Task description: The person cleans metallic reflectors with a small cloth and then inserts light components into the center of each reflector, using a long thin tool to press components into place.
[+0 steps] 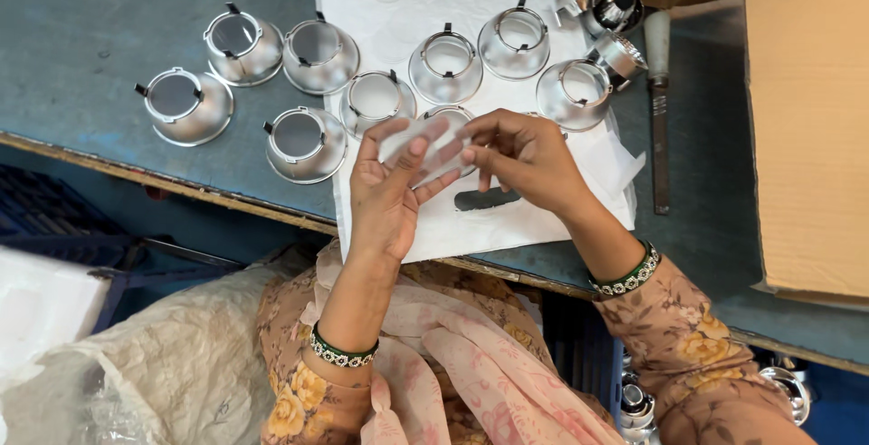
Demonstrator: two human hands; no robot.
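Observation:
My left hand [387, 193] and my right hand [525, 160] meet over the table's front edge, both gripping a small clear plastic bag [425, 146] stretched between the fingers. A silver metal reflector cup [450, 113] sits just behind the bag, mostly hidden by my fingers. Several more shiny reflector cups stand upside down on the table: one [304, 142] to the left of my left hand, one [376, 98] just above it, and one [574, 94] above my right hand.
A white sheet [398, 1] covers the middle of the blue-grey table [81, 19]. A cardboard box [806, 119] stands at the right, with a white-handled tool [659, 101] beside it. A crumpled plastic sack [172, 363] lies below at the left.

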